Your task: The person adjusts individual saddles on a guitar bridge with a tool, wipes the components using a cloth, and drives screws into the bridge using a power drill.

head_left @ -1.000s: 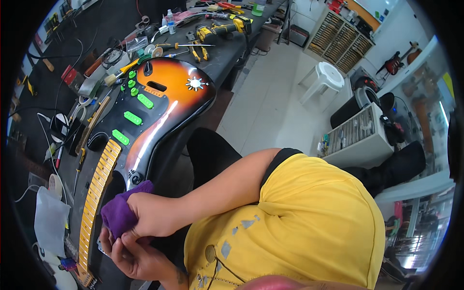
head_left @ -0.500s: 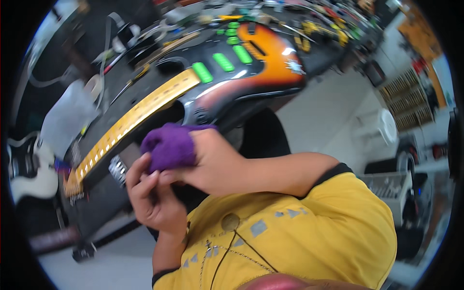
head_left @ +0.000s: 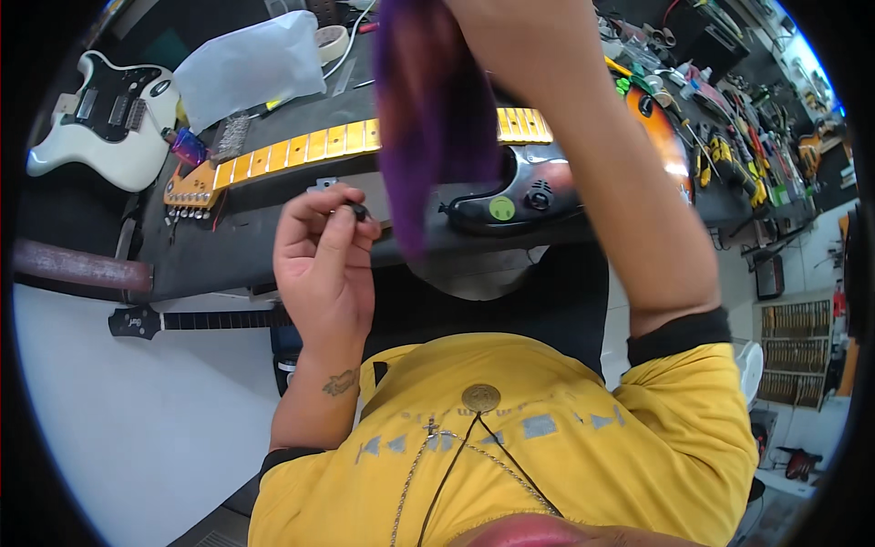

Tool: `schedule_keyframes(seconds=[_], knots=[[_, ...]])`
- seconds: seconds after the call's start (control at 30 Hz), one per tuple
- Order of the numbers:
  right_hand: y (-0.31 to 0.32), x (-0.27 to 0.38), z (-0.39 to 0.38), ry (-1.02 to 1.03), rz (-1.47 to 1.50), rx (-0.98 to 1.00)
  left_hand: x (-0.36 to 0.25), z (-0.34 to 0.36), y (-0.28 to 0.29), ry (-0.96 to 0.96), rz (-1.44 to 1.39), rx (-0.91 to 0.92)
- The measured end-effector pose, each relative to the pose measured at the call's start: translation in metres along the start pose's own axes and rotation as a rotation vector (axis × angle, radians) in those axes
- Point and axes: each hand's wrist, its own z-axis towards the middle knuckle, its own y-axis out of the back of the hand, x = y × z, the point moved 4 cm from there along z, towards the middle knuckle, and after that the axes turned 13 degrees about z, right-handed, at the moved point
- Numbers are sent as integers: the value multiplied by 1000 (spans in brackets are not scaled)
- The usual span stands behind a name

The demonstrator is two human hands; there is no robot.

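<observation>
My left hand (head_left: pixel 324 246) is held up in front of the bench, thumb and bent fingers pinching a small dark round piece (head_left: pixel 357 212), perhaps a knob. A purple cloth (head_left: pixel 428 128), blurred by motion, hangs from my raised right hand (head_left: pixel 519 36), whose fingers are mostly cut off by the upper edge. Behind both hands an electric guitar lies across the bench. Its maple neck (head_left: pixel 305 149) runs to the headstock at the left. The sunburst body (head_left: pixel 547 182) is partly covered by my right forearm and the cloth.
A white guitar body (head_left: pixel 114 137) lies at far left, near a white pouch (head_left: pixel 251 68) and a tape roll (head_left: pixel 332 43). Several hand tools (head_left: pixel 729 155) crowd the bench's right. Below the bench edge, another guitar neck (head_left: pixel 219 320) juts out over the pale floor.
My right hand has lifted up and away with the purple cloth, which now hangs loose. My left hand has parted from the cloth, showing the dark piece. The view has turned.
</observation>
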Motion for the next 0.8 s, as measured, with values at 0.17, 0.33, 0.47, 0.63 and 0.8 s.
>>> schedule_keyframes(seconds=[0.17,0.33,0.47,0.63,0.8], knots=[[-37,-62,91,174,13,-108,8,-10,-5,105,74,16],[-103,-116,40,-313,-245,539,-17,-9,42,-105,410,-94],[-101,-83,-34,-375,-112,817,-35,10,81,-148,644,-142],[-104,-126,-51,-324,-203,849,-27,23,109,-116,697,-197],[-135,-183,-57,-330,-384,1009,-18,32,105,-87,663,-202]])
